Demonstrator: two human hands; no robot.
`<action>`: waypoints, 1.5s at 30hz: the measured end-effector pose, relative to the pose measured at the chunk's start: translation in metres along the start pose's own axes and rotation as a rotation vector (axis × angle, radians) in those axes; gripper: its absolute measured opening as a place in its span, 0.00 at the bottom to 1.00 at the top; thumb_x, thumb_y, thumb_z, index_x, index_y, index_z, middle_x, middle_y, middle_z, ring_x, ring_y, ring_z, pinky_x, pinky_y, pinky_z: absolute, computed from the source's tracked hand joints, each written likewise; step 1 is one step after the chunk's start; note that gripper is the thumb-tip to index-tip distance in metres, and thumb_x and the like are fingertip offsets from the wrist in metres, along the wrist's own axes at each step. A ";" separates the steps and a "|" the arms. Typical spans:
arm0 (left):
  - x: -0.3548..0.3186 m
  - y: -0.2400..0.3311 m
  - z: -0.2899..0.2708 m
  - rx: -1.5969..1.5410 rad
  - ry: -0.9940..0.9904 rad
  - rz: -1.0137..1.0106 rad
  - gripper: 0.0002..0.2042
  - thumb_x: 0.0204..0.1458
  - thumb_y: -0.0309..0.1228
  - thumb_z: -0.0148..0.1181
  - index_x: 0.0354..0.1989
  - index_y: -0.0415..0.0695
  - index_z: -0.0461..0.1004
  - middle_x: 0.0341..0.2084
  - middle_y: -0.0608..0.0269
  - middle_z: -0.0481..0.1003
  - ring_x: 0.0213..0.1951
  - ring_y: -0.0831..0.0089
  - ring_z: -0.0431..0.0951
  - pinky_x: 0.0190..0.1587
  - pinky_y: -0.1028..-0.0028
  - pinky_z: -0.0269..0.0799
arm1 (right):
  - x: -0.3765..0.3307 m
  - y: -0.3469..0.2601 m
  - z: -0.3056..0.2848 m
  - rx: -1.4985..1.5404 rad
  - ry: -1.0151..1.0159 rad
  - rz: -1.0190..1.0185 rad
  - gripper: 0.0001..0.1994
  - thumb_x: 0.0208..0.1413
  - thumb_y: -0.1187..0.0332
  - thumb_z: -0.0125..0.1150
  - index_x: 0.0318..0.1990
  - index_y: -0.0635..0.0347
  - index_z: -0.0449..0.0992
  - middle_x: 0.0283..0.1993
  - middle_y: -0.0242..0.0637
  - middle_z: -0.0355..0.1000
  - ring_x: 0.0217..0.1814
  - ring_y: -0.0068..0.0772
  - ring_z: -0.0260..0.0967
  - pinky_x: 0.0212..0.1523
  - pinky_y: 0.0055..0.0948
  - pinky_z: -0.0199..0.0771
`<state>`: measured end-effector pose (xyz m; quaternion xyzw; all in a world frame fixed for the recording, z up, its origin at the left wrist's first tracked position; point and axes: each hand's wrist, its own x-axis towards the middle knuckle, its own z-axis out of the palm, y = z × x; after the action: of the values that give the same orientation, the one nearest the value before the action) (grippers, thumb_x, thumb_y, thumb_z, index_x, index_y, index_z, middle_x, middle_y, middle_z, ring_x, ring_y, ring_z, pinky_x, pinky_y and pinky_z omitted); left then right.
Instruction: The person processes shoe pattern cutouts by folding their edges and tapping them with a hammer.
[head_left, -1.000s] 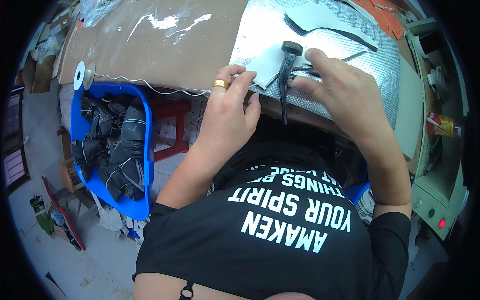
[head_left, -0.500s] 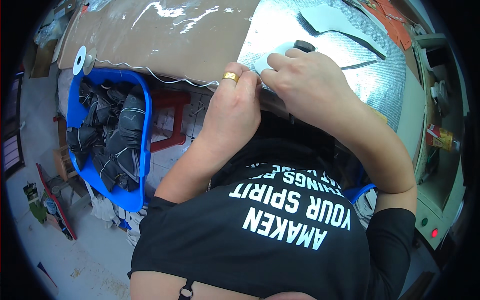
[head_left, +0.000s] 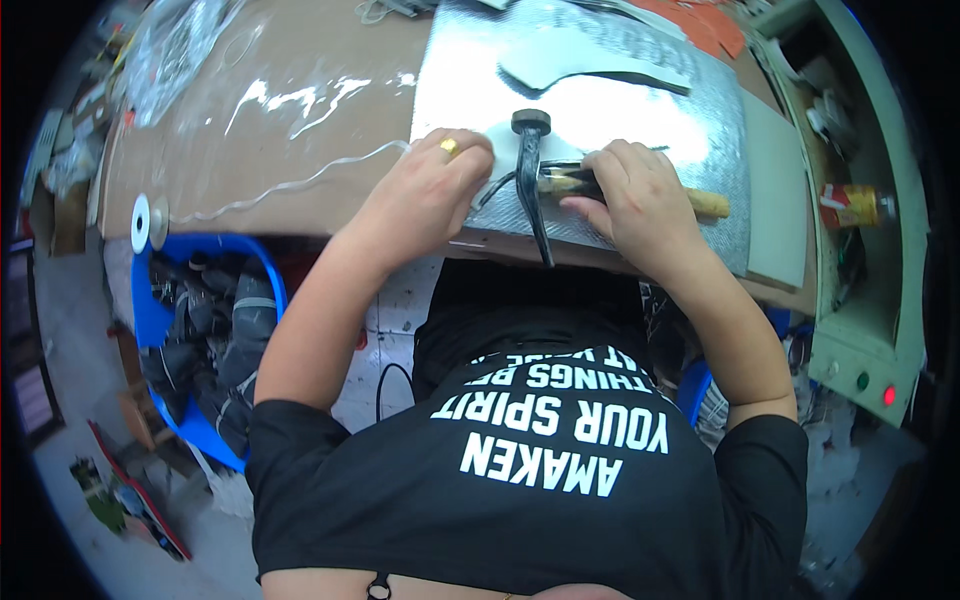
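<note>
My left hand (head_left: 437, 188), a gold ring on one finger, is closed at the near edge of the silvery mat (head_left: 455, 60). A white cord (head_left: 330, 166) runs from it across the table to a white spool (head_left: 142, 224). To its right lies a hammer (head_left: 529, 165) with a black metal head and a wooden handle. My right hand (head_left: 640, 195) is curled over that handle, fingers and thumb around a dark slim thing whose kind is mostly hidden. Between the hands, a dark curved loop (head_left: 492, 188) shows beside the hammer head. A pale flat piece (head_left: 505, 145) lies partly behind the hammer.
A blue bin (head_left: 215, 450) holding bundled dark pieces stands below the table at left. White shaped pieces (head_left: 575, 60) and orange sheets (head_left: 700, 22) lie toward the back. Clear plastic (head_left: 175, 60) sits far left. A greenish cabinet (head_left: 868, 340) with a bottle (head_left: 855, 205) stands right.
My hands have moved apart from their pinch over the cord. The right went to the hammer handle and the dark thing; the left still has the cord. The view has shifted, showing more tabletop.
</note>
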<state>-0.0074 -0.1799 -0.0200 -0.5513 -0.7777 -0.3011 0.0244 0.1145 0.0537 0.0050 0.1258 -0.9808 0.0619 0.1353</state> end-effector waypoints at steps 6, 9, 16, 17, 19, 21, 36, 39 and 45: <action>0.012 0.064 0.034 0.093 0.031 -0.127 0.06 0.49 0.18 0.56 0.35 0.38 0.71 0.40 0.52 0.73 0.43 0.52 0.74 0.47 0.59 0.68 | -0.014 0.033 -0.053 0.456 0.105 0.521 0.17 0.64 0.56 0.59 0.46 0.62 0.72 0.28 0.37 0.71 0.27 0.29 0.68 0.31 0.31 0.68; 0.021 0.085 0.051 0.172 0.012 -0.122 0.08 0.46 0.22 0.55 0.36 0.37 0.71 0.39 0.52 0.70 0.40 0.57 0.72 0.45 0.61 0.68 | -0.021 0.052 -0.073 0.384 0.057 0.491 0.15 0.64 0.58 0.60 0.46 0.62 0.72 0.26 0.40 0.72 0.25 0.33 0.69 0.31 0.32 0.69; 0.039 0.104 0.049 0.263 -0.085 -0.077 0.08 0.47 0.23 0.55 0.36 0.37 0.71 0.37 0.53 0.71 0.39 0.60 0.74 0.40 0.63 0.70 | -0.032 0.064 -0.064 0.076 -0.257 0.661 0.13 0.64 0.62 0.58 0.47 0.63 0.71 0.32 0.49 0.78 0.31 0.46 0.78 0.34 0.37 0.78; 0.046 0.103 0.041 0.253 -0.131 -0.073 0.07 0.47 0.23 0.55 0.35 0.37 0.71 0.34 0.53 0.72 0.37 0.60 0.75 0.38 0.64 0.70 | -0.033 0.066 -0.063 0.041 -0.275 0.675 0.13 0.64 0.62 0.58 0.47 0.64 0.71 0.32 0.49 0.78 0.31 0.46 0.79 0.35 0.38 0.78; 0.065 0.103 0.029 0.241 -0.185 -0.061 0.06 0.47 0.23 0.55 0.34 0.38 0.71 0.31 0.53 0.73 0.35 0.60 0.77 0.36 0.64 0.71 | -0.034 0.067 -0.062 0.045 -0.283 0.658 0.13 0.64 0.63 0.57 0.47 0.65 0.71 0.32 0.50 0.78 0.32 0.46 0.79 0.35 0.39 0.79; 0.088 0.103 0.021 0.132 -0.024 0.004 0.04 0.51 0.20 0.56 0.34 0.36 0.69 0.25 0.48 0.74 0.28 0.53 0.77 0.34 0.58 0.72 | -0.036 0.068 -0.062 0.042 -0.284 0.636 0.13 0.64 0.63 0.57 0.47 0.65 0.71 0.33 0.51 0.78 0.32 0.47 0.79 0.36 0.40 0.80; 0.138 0.040 0.081 0.136 -0.144 0.127 0.07 0.55 0.30 0.63 0.32 0.39 0.76 0.25 0.52 0.75 0.27 0.56 0.78 0.33 0.65 0.74 | -0.036 0.074 -0.063 0.086 -0.293 0.598 0.12 0.63 0.66 0.58 0.47 0.65 0.71 0.34 0.51 0.79 0.37 0.47 0.80 0.39 0.39 0.81; 0.140 0.039 0.081 0.219 -0.189 0.016 0.08 0.56 0.31 0.63 0.36 0.38 0.77 0.29 0.53 0.76 0.28 0.58 0.78 0.34 0.65 0.75 | -0.036 0.078 -0.062 0.061 -0.296 0.566 0.12 0.62 0.66 0.59 0.47 0.65 0.71 0.35 0.51 0.79 0.37 0.48 0.80 0.39 0.39 0.81; 0.106 0.049 0.064 -0.012 -0.096 -0.075 0.09 0.55 0.30 0.65 0.42 0.41 0.82 0.36 0.56 0.76 0.40 0.64 0.78 0.42 0.68 0.76 | -0.037 0.073 -0.061 0.062 -0.282 0.603 0.13 0.62 0.65 0.58 0.46 0.65 0.71 0.35 0.51 0.79 0.38 0.50 0.80 0.40 0.41 0.80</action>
<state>0.0130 -0.0487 -0.0118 -0.5359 -0.7962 -0.2796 -0.0275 0.1454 0.1425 0.0468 -0.1587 -0.9806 0.1108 -0.0298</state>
